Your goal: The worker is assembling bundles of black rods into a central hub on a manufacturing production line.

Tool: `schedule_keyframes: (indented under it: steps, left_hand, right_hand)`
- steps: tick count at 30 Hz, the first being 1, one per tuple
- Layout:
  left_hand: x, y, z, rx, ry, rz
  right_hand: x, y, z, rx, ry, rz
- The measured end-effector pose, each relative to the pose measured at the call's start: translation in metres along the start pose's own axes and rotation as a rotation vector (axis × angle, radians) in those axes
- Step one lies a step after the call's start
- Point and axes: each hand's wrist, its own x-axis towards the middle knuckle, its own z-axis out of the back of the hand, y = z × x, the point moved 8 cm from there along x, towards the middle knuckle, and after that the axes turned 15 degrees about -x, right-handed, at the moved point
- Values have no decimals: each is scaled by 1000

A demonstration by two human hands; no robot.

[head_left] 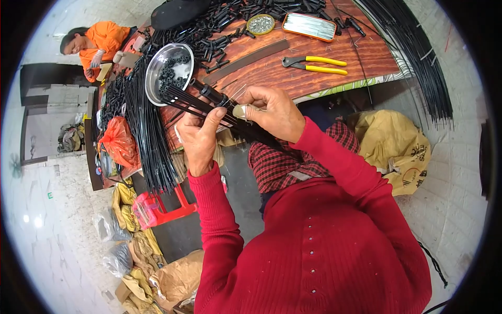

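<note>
My left hand is closed round a bundle of thin black rods that look like umbrella ribs. The rods meet at a black tubular plastic fitting, just above my left thumb. My right hand pinches close against the fitting's right side, with pale tape on its thumb. What lies between its fingertips is too small to make out, though thin wire-like pieces show beside them. The bundle's dark lower part slants down behind my right hand toward my lap.
Behind the hands, a metal bowl holds small black rings. Yellow-handled pliers, a tin of thin pins and a dish of small metal parts lie on the wooden table. More rods overhang its left end. A co-worker sits far left.
</note>
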Motion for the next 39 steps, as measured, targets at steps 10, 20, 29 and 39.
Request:
schedule_keyframes:
  steps: [10,20,29,39]
  left_hand:
    - [1,4,-5,-58,5,12]
    - [13,-53,-15,-307,0,-85]
    - [38,-15,-43,-204,80,-11]
    - [80,-59,-103,-74,112,-25]
  right_hand:
    - [6,-23,-8,121,79,-152]
    - [2,70,12,-125,-142,126]
    - [17,2,30,-131,-143,-38]
    - [35,54,95,44,-227,172]
